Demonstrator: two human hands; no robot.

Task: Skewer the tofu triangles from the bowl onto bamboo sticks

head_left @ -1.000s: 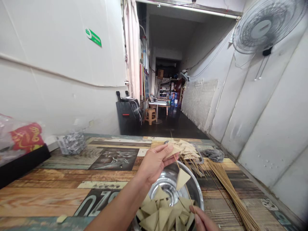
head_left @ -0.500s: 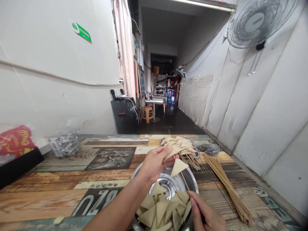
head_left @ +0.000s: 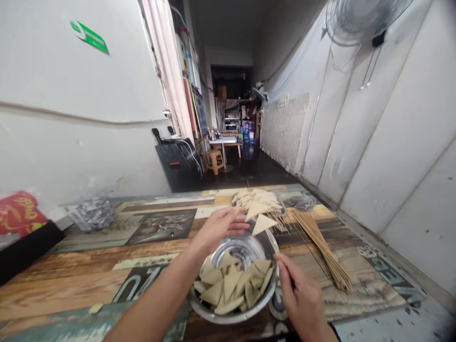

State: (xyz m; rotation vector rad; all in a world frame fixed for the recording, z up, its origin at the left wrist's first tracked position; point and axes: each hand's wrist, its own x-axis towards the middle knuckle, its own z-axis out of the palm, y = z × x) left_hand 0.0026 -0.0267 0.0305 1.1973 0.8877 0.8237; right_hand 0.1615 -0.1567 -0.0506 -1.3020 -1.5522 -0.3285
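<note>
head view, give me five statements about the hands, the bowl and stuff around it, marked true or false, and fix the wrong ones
1. The right hand holds a skewer. True.
2. The left hand grips the bundle of bare skewers. False: that bundle lies on the table, and the left hand is near the skewered triangles.
3. The metal bowl contains loose triangles. True.
4. The grey cloth is inside the bowl. False: it lies on the table, beyond the bowl.
5. A fan is on the wall at picture right. True.
</note>
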